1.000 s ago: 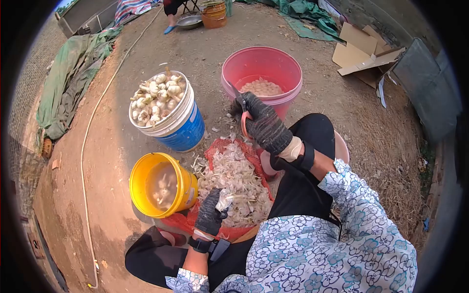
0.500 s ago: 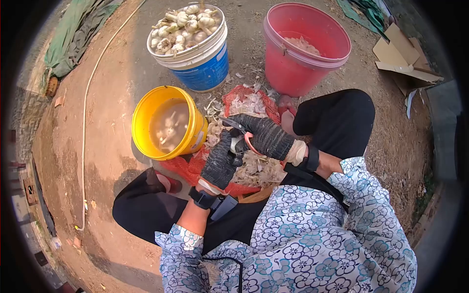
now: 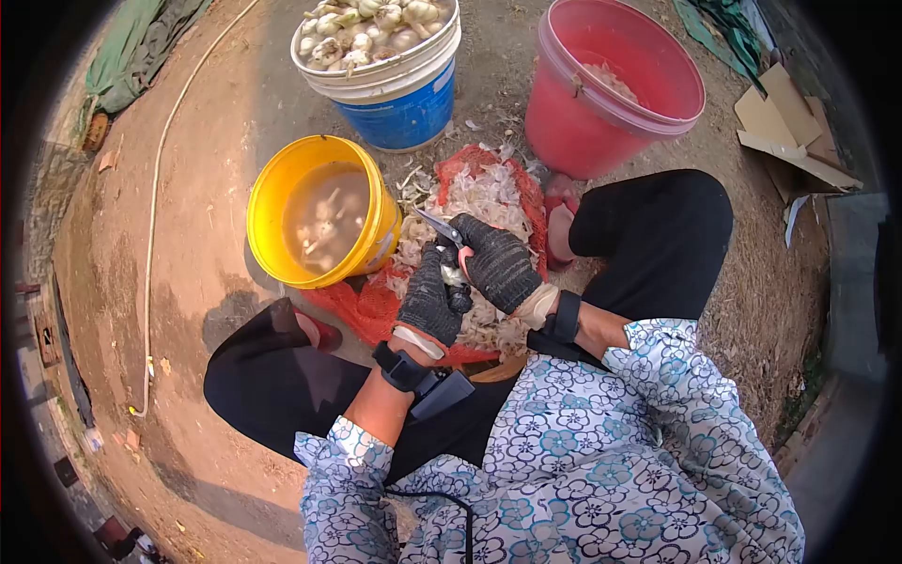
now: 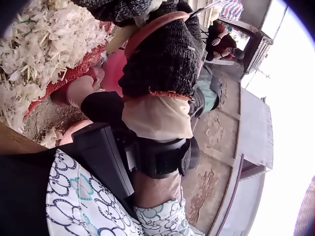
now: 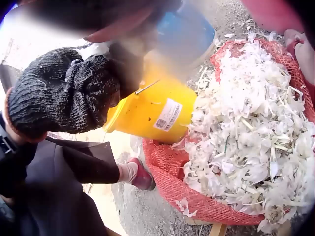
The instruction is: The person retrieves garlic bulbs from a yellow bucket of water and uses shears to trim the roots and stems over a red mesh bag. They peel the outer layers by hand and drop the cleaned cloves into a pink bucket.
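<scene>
My left hand [image 3: 434, 299], in a dark knitted glove, grips a whitish garlic bulb [image 3: 453, 274] above the heap of skins. Right beside it, my gloved right hand [image 3: 500, 265] holds scissors [image 3: 438, 226] with pinkish-orange handles, blades pointing up and left past the left fingers. In the left wrist view one scissor handle [image 4: 152, 32] loops over the right hand's glove. Part of the bulb is hidden by the fingers. Below both hands, garlic skins [image 3: 484, 193] lie on a red mesh sack [image 5: 167, 184].
A yellow bucket [image 3: 383, 221] of cloudy water with garlic stands left. Farther off are a blue-and-white bucket [image 3: 399, 108] heaped with garlic bulbs and a pink bucket [image 3: 587, 132] with pale pieces in it. A hose [image 3: 155, 197] runs along the left; an opened cardboard box [image 3: 785, 117] lies right.
The right hand with the scissors has come from beside the pink bucket to the left hand, which has risen slightly with the garlic. The head view has tilted down.
</scene>
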A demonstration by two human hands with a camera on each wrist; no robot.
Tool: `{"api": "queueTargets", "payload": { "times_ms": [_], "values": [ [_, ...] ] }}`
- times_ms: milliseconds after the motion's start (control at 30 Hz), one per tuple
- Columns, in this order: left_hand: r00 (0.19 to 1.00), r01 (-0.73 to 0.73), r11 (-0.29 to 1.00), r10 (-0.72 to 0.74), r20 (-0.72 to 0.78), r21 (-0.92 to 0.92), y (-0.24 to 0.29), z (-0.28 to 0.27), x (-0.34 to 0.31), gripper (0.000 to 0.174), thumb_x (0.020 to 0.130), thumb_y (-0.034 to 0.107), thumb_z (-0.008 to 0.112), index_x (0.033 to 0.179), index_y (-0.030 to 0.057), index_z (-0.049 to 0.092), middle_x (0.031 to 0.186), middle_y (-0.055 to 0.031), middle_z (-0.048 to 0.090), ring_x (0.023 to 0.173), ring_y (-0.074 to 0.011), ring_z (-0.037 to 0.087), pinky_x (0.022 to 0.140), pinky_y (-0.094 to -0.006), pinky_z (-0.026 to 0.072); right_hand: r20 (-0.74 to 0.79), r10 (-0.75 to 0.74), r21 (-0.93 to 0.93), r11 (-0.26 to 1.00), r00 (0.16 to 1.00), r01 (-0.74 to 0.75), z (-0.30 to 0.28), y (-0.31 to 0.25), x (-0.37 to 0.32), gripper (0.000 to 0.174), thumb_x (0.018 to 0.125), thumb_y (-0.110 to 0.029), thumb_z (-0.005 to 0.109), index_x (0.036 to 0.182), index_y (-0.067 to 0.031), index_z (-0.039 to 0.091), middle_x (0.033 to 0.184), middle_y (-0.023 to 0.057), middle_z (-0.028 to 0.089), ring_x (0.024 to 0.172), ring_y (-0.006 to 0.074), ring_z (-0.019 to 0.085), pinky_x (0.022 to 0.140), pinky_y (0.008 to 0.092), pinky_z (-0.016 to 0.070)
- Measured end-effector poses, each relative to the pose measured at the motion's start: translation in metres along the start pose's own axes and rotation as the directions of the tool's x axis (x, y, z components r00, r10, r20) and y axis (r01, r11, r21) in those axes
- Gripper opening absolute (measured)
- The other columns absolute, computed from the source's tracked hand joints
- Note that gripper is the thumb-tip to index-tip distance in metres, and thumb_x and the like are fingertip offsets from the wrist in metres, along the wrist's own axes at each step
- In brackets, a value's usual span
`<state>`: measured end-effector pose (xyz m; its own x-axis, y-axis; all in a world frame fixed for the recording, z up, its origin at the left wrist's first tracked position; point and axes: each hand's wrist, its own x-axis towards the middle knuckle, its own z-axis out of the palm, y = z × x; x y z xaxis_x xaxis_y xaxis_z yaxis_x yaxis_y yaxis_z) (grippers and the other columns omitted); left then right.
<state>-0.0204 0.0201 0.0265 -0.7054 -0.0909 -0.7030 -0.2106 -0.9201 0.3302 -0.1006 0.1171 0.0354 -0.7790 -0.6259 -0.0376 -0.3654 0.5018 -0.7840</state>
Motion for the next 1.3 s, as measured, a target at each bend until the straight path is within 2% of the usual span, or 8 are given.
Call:
{"api": "queueTargets", "payload": {
  "times_ms": [233, 433, 567, 800, 933, 1033, 1167, 1300],
  "values": [
    [0.976, -0.208, 0.946, 0.185, 0.116, 0.247, 0.021, 0.020, -0.013, 0.022, 0.092, 0.032, 0.042, 0.098, 0.0150, 0.054, 0.074, 0.0073, 0.053, 0.056, -0.0017, 0.044, 0.043, -0.0157, 0.0343, -0.018, 0.006, 0.402, 0.915, 1.000, 0.002, 0.032, 0.043, 0.030, 0.014, 0.082, -0.011, 0.051, 0.092, 0.0001, 0.053, 0.081, 0.0139, 0.059, 0.072, 0.0237, 0.058, 0.066, 0.0324, 0.0473],
    [0.852, -0.496, 0.613, 0.482, 0.207, 0.614, 0.005, -0.025, 0.023, 0.022, 0.092, 0.028, 0.041, 0.099, 0.0127, 0.055, 0.077, 0.0050, 0.054, 0.057, -0.0023, 0.045, 0.044, -0.0166, 0.0347, 0.424, 0.253, 0.886, 0.083, 0.870, -0.456, 0.008, 0.032, 0.025, 0.009, 0.087, -0.006, 0.047, 0.093, -0.0017, 0.052, 0.084, 0.0084, 0.058, 0.074, 0.0185, 0.058, 0.070, 0.0302, 0.0503],
    [0.935, -0.353, 0.820, 0.318, 0.155, 0.451, 0.013, -0.003, -0.004, 0.023, 0.093, 0.024, 0.040, 0.102, 0.0093, 0.054, 0.081, 0.0022, 0.054, 0.061, -0.0048, 0.048, 0.047, -0.0174, 0.0375, 0.564, 0.006, 0.826, -0.010, 0.826, -0.564, -0.009, 0.040, 0.017, 0.017, 0.084, -0.013, 0.056, 0.100, -0.0090, 0.050, 0.086, -0.0009, 0.056, 0.075, 0.0088, 0.056, 0.060, 0.0209, 0.0466],
    [0.879, -0.299, 0.915, 0.153, 0.451, 0.272, 0.022, -0.015, -0.003, 0.024, 0.091, 0.019, 0.042, 0.107, 0.0034, 0.050, 0.096, -0.0069, 0.056, 0.080, -0.0168, 0.056, 0.066, -0.0308, 0.0480, 0.134, 0.293, 0.840, 0.473, 0.947, -0.265, -0.084, -0.009, 0.031, 0.013, 0.089, -0.014, 0.044, 0.092, -0.0061, 0.053, 0.078, 0.0067, 0.059, 0.068, 0.0165, 0.059, 0.057, 0.0295, 0.0499],
    [0.891, -0.081, 0.996, 0.092, 0.444, -0.044, 0.022, -0.006, -0.014, 0.029, 0.088, 0.016, 0.047, 0.114, 0.0017, 0.046, 0.108, -0.0111, 0.054, 0.094, -0.0218, 0.055, 0.078, -0.0357, 0.0488, -0.266, -0.126, 0.652, 0.707, 0.956, 0.275, -0.203, 0.022, 0.084, 0.023, 0.086, -0.012, 0.053, 0.106, -0.0005, 0.052, 0.093, 0.0099, 0.062, 0.077, 0.0188, 0.061, 0.064, 0.0305, 0.0520],
    [0.858, -0.101, 0.992, 0.127, 0.498, -0.078, 0.019, -0.005, -0.013, 0.032, 0.087, 0.014, 0.049, 0.117, 0.0019, 0.045, 0.113, -0.0121, 0.051, 0.100, -0.0239, 0.053, 0.084, -0.0375, 0.0473, -0.419, -0.381, -0.737, 0.673, 0.824, -0.063, -0.259, 0.009, 0.091, 0.025, 0.083, -0.022, 0.059, 0.103, -0.0078, 0.055, 0.080, 0.0112, 0.061, 0.076, 0.0180, 0.059, 0.065, 0.0368, 0.0457],
    [0.878, -0.183, 0.977, 0.214, 0.428, -0.111, 0.013, -0.001, -0.010, 0.033, 0.087, 0.014, 0.049, 0.117, 0.0020, 0.044, 0.112, -0.0114, 0.052, 0.100, -0.0229, 0.053, 0.084, -0.0384, 0.0466, 0.043, 0.203, 0.457, 0.867, 0.978, -0.200, -0.197, 0.000, 0.050, 0.014, 0.079, -0.012, 0.064, 0.085, -0.0023, 0.055, 0.074, 0.0032, 0.058, 0.067, 0.0112, 0.057, 0.059, 0.0255, 0.0454],
    [0.835, -0.524, 0.787, 0.399, 0.379, 0.325, 0.013, -0.001, -0.005, 0.032, 0.088, 0.014, 0.049, 0.118, 0.0029, 0.044, 0.112, -0.0100, 0.052, 0.101, -0.0202, 0.053, 0.086, -0.0345, 0.0452, 0.260, -0.090, -0.221, 0.964, 0.961, 0.150, -0.074, -0.001, -0.001, 0.018, 0.078, -0.018, 0.050, 0.091, -0.0069, 0.055, 0.068, 0.0193, 0.056, 0.065, 0.0361, 0.057, 0.058, 0.0428, 0.0436]
  ]
}}
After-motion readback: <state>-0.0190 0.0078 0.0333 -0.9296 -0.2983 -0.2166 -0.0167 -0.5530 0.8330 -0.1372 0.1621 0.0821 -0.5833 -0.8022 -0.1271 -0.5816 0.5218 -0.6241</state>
